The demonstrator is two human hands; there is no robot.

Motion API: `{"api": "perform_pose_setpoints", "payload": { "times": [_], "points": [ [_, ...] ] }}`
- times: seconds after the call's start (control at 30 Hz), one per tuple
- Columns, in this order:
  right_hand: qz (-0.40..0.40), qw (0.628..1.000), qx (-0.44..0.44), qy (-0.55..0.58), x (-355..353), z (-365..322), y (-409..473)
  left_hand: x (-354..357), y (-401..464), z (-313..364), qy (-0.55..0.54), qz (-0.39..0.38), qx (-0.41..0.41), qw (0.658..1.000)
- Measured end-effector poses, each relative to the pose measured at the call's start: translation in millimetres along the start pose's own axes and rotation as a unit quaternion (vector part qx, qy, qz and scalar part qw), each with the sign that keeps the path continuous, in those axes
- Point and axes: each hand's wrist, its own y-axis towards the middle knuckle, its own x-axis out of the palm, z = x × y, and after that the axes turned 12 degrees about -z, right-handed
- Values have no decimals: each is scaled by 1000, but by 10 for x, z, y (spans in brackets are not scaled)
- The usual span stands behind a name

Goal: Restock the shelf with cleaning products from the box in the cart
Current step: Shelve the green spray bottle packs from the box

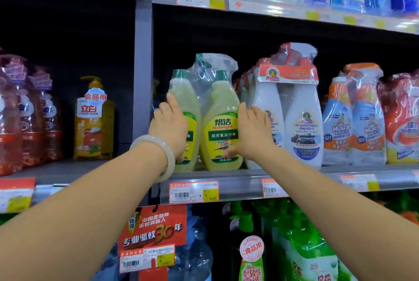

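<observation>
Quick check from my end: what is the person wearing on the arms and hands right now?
Both forearms are bare, with no sleeves and no gloves in view. The left hand has a thin silvery ring on one of its fingers, and a thick, smooth, pale milky bangle sits on that wrist. The right hand wears nothing.
</observation>
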Motion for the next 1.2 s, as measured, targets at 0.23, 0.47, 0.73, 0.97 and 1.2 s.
{"api": "perform_pose_setpoints", "payload": {
  "times": [0.23,0.47,0.73,0.97,1.2],
  "points": [
    [9,999,-33,1,90,98,17,-17,123,-55,-71,-62,10,996],
    [-14,997,-73,-12,184,225,-33,-25,48,-76,-6,-49,15,999],
    [0,998,-66,-5,207,227,-15,-62,-20,-58,88,-28,21,995],
    [4,998,-60,-2,183,187,-44,-60,13,-39,32,-47,1,998],
    [13,998,-65,19,169,128,-124,183,-189,-43,-69,4,41,997]
  ]
}}
